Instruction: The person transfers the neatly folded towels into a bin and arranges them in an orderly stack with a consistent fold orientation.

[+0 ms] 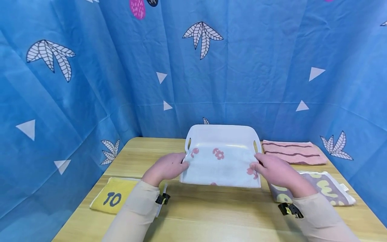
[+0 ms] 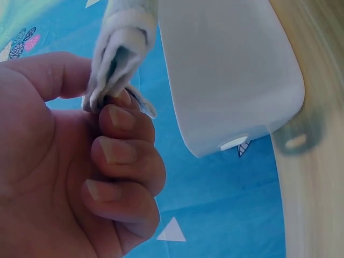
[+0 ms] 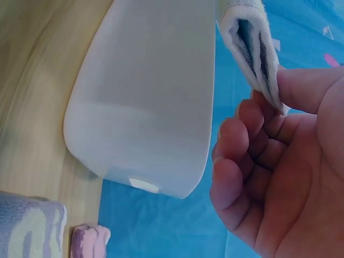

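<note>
A folded white towel [image 1: 223,168] with pink flower prints is held up by its two sides, overlapping the front of a white tray [image 1: 222,134] in the head view. My left hand [image 1: 167,168] pinches the towel's left edge between thumb and curled fingers. At the opposite edge my right hand [image 1: 276,169] pinches it the same way. Both wrist views show the towel's folded layers [image 2: 121,59] raised above the tray's rim, apart from it. The tray, with oval handle holes in its ends, stands on the wooden table [image 1: 211,215]; its inside is largely hidden by the towel.
A yellow towel [image 1: 113,196] with dark letters lies at the left, partly under my left forearm. On the right are a pink striped towel [image 1: 293,153] and a grey-purple patterned towel [image 1: 325,188]. Blue curtain [image 1: 242,67] surrounds the table's back and sides.
</note>
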The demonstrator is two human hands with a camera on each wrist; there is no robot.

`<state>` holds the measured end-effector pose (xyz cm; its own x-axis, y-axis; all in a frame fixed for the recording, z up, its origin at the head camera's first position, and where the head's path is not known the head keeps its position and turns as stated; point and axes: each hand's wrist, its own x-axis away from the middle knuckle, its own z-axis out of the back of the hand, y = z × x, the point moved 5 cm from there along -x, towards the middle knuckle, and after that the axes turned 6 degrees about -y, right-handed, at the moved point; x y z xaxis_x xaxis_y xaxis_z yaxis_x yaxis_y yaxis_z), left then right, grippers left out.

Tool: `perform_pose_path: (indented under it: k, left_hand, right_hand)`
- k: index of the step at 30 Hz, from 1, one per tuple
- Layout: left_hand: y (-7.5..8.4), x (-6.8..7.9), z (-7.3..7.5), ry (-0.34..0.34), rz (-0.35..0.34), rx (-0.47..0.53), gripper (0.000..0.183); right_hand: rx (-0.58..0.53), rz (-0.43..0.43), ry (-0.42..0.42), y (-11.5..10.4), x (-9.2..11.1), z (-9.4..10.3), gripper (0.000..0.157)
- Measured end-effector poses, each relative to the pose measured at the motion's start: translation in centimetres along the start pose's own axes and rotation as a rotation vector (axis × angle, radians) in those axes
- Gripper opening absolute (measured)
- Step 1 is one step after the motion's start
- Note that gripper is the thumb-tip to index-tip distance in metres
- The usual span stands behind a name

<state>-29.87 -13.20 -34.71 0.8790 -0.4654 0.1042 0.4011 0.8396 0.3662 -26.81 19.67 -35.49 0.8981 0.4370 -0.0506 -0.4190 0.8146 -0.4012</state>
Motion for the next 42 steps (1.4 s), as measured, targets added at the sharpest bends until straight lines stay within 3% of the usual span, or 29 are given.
perform_pose_path:
  k: [17, 28, 35, 42]
  left_hand:
    - [-0.2, -2.5, 0.9, 0.032, 0.05, 0.028, 0.024]
    - [-0.9, -4.0, 1.3, 0.065, 0.1, 0.074, 0.029]
    - [-1.3, -5.0, 1.9, 0.136, 0.104, 0.106, 0.029]
    - [-1.7, -6.0, 2.4, 0.165, 0.121, 0.127, 0.031]
  right_hand:
    - [-0.117, 0.001, -0.04, 1.4, -1.7, 1.0, 0.024]
    - [-0.097, 0.006, -0.027, 1.9, -3.4, 2.4, 0.029]
    - [-0.147, -0.057, -0.055, 2.7, -4.6, 2.6, 0.03]
    - [-0.173, -0.067, -0.002, 3.2, -5.6, 2.7, 0.027]
